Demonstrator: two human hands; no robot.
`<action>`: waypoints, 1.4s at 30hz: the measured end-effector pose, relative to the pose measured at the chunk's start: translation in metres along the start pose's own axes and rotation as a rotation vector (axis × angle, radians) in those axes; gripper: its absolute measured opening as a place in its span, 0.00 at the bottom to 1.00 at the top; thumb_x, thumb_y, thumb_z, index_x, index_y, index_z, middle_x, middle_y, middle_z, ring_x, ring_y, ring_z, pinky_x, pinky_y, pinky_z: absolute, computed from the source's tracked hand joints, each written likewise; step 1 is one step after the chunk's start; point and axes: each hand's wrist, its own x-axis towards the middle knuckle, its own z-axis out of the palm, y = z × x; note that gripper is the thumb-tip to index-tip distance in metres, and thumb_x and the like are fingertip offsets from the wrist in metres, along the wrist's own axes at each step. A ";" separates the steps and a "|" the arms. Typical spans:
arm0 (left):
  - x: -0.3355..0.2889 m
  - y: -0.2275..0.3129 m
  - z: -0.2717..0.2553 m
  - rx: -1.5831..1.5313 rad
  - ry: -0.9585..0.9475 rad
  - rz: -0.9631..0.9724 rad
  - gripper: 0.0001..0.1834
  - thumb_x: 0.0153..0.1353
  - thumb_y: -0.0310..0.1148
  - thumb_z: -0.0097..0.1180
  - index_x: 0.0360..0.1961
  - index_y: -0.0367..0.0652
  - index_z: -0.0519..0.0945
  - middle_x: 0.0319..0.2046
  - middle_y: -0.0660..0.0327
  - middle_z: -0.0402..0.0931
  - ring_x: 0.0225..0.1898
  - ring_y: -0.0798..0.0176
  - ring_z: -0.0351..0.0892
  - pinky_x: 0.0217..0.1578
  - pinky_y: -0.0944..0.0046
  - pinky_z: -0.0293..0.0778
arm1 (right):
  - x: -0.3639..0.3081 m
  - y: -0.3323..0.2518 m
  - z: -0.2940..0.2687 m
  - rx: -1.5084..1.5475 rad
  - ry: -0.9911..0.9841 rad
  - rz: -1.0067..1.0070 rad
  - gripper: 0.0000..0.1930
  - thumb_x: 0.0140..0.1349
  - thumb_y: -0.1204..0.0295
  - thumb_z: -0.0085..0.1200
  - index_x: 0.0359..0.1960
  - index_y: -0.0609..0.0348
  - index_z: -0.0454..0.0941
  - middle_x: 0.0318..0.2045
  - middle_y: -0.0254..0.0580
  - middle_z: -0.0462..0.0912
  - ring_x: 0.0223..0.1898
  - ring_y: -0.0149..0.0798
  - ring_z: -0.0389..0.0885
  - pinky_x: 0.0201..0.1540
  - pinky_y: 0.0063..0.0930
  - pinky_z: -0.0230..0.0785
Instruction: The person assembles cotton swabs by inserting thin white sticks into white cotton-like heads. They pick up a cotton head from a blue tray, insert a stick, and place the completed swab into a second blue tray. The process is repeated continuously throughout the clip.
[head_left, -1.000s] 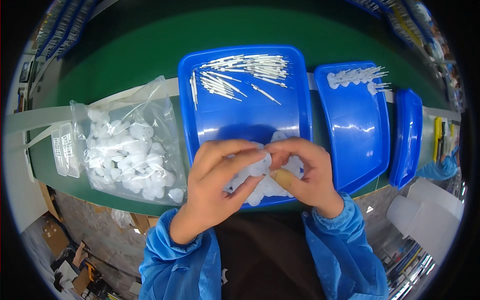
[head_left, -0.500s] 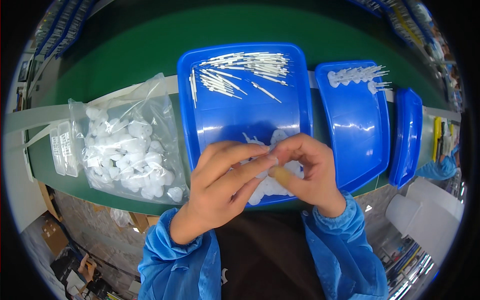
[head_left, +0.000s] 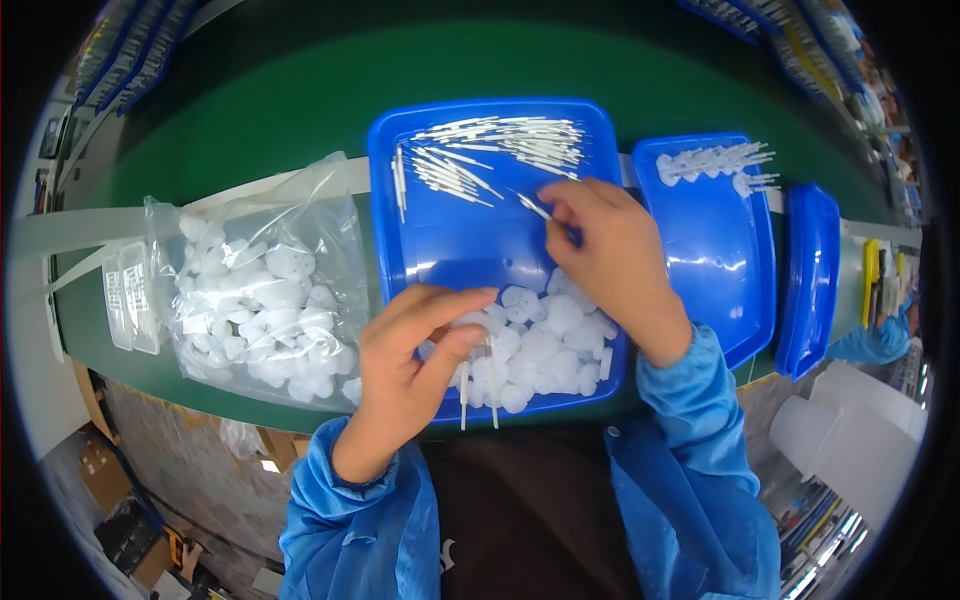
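My left hand [head_left: 412,345] is closed in a pinch on a small white plastic piece at the near left of a large blue tray [head_left: 384,250]. Two thin white rods [head_left: 463,395] point down from the piece toward me; my fingers cover most of it. Over the tray's right middle, my right hand [head_left: 615,255] has its fingertips closed on the end of a single thin white rod [head_left: 533,206]. Many more such rods [head_left: 500,135] lie along the tray's far side. Rounded white plastic pieces [head_left: 545,350] are heaped at its near side.
A clear bag [head_left: 270,300] of similar white pieces lies at the left, beside clear plastic boxes [head_left: 132,297]. On the right, a smaller blue tray [head_left: 710,280] carries pieces with rods attached [head_left: 715,160]. Stacked blue trays [head_left: 808,280] stand beyond it on the green table [head_left: 300,90].
My right hand has left my left hand and moved up to the single rod. My left hand has shifted slightly left and down, with the rods now hanging toward me.
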 end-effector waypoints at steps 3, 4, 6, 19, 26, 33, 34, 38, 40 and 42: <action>0.006 0.000 -0.004 0.057 -0.001 0.040 0.28 0.63 0.13 0.63 0.65 0.41 0.87 0.52 0.51 0.82 0.46 0.59 0.82 0.44 0.66 0.79 | -0.018 -0.011 -0.023 0.395 -0.169 0.184 0.12 0.52 0.82 0.69 0.39 0.59 0.86 0.33 0.41 0.84 0.37 0.42 0.85 0.43 0.35 0.79; 0.009 0.003 -0.002 0.081 -0.004 0.056 0.32 0.62 0.10 0.60 0.67 0.42 0.86 0.53 0.51 0.80 0.48 0.59 0.82 0.44 0.66 0.79 | -0.026 -0.015 -0.026 0.487 -0.200 0.185 0.13 0.52 0.82 0.69 0.40 0.59 0.86 0.33 0.41 0.83 0.36 0.42 0.84 0.43 0.34 0.79; 0.010 0.005 0.007 0.096 -0.048 0.026 0.37 0.60 0.08 0.56 0.71 0.43 0.84 0.55 0.51 0.78 0.52 0.59 0.80 0.45 0.66 0.80 | -0.034 -0.028 -0.033 0.585 -0.261 0.193 0.13 0.51 0.81 0.71 0.39 0.58 0.85 0.35 0.43 0.85 0.38 0.44 0.85 0.45 0.35 0.80; 0.012 0.003 0.021 0.149 -0.003 0.105 0.29 0.60 0.16 0.70 0.64 0.42 0.88 0.50 0.57 0.81 0.45 0.65 0.83 0.40 0.68 0.81 | -0.062 -0.038 -0.028 0.443 -0.031 0.066 0.12 0.54 0.78 0.75 0.41 0.56 0.92 0.24 0.40 0.86 0.23 0.38 0.84 0.29 0.32 0.75; 0.011 0.002 0.022 0.208 0.070 0.142 0.33 0.56 0.09 0.67 0.64 0.42 0.89 0.50 0.55 0.81 0.43 0.61 0.86 0.40 0.67 0.86 | -0.065 -0.041 -0.029 0.458 -0.049 0.102 0.11 0.56 0.78 0.76 0.41 0.57 0.93 0.21 0.39 0.84 0.20 0.36 0.82 0.26 0.30 0.73; 0.011 0.003 0.020 0.218 0.092 0.146 0.31 0.56 0.09 0.67 0.61 0.41 0.90 0.49 0.56 0.82 0.43 0.61 0.87 0.42 0.66 0.87 | -0.067 -0.043 -0.029 0.526 -0.097 0.159 0.10 0.58 0.77 0.75 0.42 0.58 0.93 0.22 0.40 0.86 0.21 0.36 0.83 0.26 0.29 0.73; 0.011 0.003 0.021 0.219 0.091 0.145 0.30 0.56 0.09 0.67 0.61 0.41 0.90 0.49 0.56 0.82 0.43 0.62 0.86 0.42 0.66 0.87 | -0.067 -0.043 -0.029 0.533 -0.094 0.158 0.10 0.58 0.77 0.75 0.42 0.58 0.93 0.22 0.40 0.86 0.21 0.36 0.84 0.26 0.29 0.74; 0.011 0.002 0.020 0.229 0.089 0.145 0.30 0.56 0.09 0.66 0.60 0.41 0.90 0.49 0.56 0.82 0.44 0.61 0.86 0.42 0.66 0.87 | -0.065 -0.043 -0.031 0.536 -0.139 0.172 0.11 0.58 0.77 0.75 0.43 0.58 0.94 0.23 0.41 0.87 0.22 0.36 0.84 0.26 0.29 0.74; 0.012 0.002 0.020 0.234 0.084 0.145 0.29 0.57 0.09 0.66 0.60 0.40 0.90 0.49 0.56 0.82 0.44 0.61 0.86 0.42 0.66 0.87 | -0.065 -0.043 -0.031 0.535 -0.149 0.171 0.11 0.58 0.77 0.74 0.43 0.57 0.94 0.24 0.41 0.87 0.22 0.36 0.84 0.26 0.29 0.74; 0.012 0.003 0.019 0.237 0.076 0.143 0.29 0.57 0.09 0.66 0.59 0.40 0.91 0.49 0.56 0.81 0.44 0.61 0.86 0.42 0.66 0.87 | -0.065 -0.043 -0.029 0.532 -0.137 0.167 0.11 0.58 0.77 0.74 0.43 0.57 0.94 0.23 0.41 0.87 0.22 0.35 0.84 0.26 0.28 0.74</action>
